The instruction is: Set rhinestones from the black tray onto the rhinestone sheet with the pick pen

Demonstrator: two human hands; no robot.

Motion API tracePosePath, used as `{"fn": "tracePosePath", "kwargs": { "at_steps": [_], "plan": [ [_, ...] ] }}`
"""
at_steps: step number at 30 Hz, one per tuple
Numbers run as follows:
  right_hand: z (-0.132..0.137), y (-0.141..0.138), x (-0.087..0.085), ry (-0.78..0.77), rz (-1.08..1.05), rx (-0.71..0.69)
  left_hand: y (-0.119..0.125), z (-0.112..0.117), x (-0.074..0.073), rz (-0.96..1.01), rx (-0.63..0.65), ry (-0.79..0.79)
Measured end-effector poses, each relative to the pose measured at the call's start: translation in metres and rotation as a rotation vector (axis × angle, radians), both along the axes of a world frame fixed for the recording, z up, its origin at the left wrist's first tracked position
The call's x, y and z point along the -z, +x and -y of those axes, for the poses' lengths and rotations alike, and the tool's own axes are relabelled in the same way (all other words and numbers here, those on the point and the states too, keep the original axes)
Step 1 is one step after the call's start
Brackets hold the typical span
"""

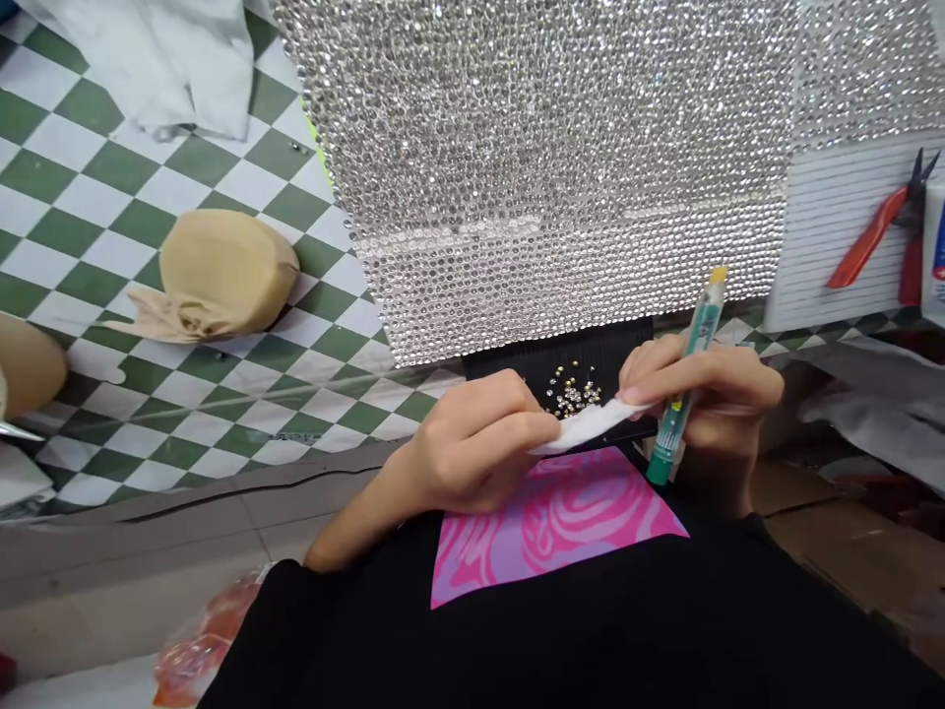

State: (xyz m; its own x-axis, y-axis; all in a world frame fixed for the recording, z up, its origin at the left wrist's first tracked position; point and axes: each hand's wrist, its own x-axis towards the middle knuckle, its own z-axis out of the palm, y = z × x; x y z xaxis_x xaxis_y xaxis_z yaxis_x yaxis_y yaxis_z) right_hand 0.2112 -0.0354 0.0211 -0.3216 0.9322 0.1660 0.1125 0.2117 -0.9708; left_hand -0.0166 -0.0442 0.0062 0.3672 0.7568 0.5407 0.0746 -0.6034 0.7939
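Blk shirt; L hand & R hand pinch wht strip.

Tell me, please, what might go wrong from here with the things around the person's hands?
The white wad, held between the left hand and right hand, appears close to the loose stones on the black surface, so it might brush and scatter some. The green pen sits among the right hand's fingers while they also pinch the wad, so it could slip.
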Motion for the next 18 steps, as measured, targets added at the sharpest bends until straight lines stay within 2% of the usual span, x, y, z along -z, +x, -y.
{"fn": "tracePosePath", "kwargs": {
  "at_steps": [3, 7, 10, 12, 14, 16, 18],
  "plan": [
    [-0.003, -0.001, 0.0, -0.008, -0.028, 0.064, -0.002, -0.003, 0.001, 0.049, -0.006, -0.015],
    [-0.007, 0.003, 0.003, -0.017, 0.012, 0.065, -0.006, -0.01, 0.005, 0.112, -0.009, -0.012],
    [-0.01, 0.011, 0.009, 0.0, 0.019, 0.18, -0.013, -0.013, 0.012, 0.174, -0.071, -0.013],
    [-0.012, 0.019, 0.013, 0.003, 0.019, 0.25, -0.019, -0.013, 0.016, 0.206, -0.161, -0.014],
    [-0.013, 0.026, 0.017, 0.01, 0.013, 0.285, -0.028, -0.013, 0.017, 0.198, -0.331, -0.05],
    [-0.012, 0.033, 0.02, 0.0, 0.0, 0.268, -0.037, -0.016, 0.017, 0.139, -0.505, -0.118],
    [-0.008, 0.038, 0.023, -0.028, -0.014, 0.204, -0.045, -0.024, 0.018, 0.015, -0.554, -0.195]
  ]
}}
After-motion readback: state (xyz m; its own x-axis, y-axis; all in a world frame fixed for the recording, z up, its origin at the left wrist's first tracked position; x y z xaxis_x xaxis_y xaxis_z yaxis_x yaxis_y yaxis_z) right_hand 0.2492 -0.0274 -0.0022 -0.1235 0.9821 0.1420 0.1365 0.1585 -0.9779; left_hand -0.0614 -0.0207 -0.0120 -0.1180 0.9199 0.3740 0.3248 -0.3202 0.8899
